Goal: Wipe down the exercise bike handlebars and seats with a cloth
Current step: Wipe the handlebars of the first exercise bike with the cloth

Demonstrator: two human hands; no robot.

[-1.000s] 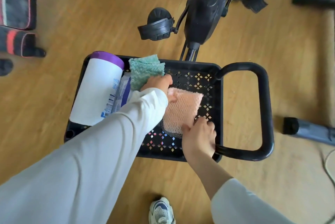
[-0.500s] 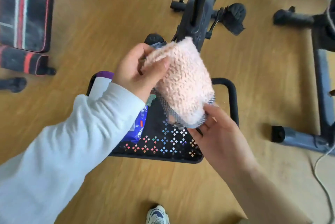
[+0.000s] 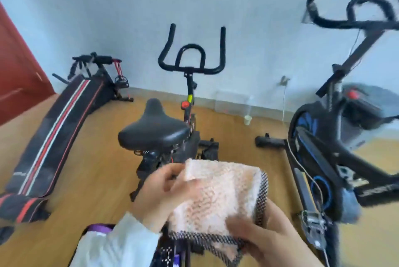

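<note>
Two hands share the job: left hand [image 3: 159,191] at lower centre pinches the upper-left corner of the pink cloth [image 3: 220,197], right hand [image 3: 269,238] at lower right holds its bottom-right edge w/ fingers curled over it, so both grips are closed on it. Cloth looks light, soft & floppy, fluffy face w/ mesh backing, not slippery or fragile; prob. best bunched in one palm, fluffy side out, before going to the seat [image 3: 153,130] & handlebars [image 3: 192,59] in mid-frame.
</note>
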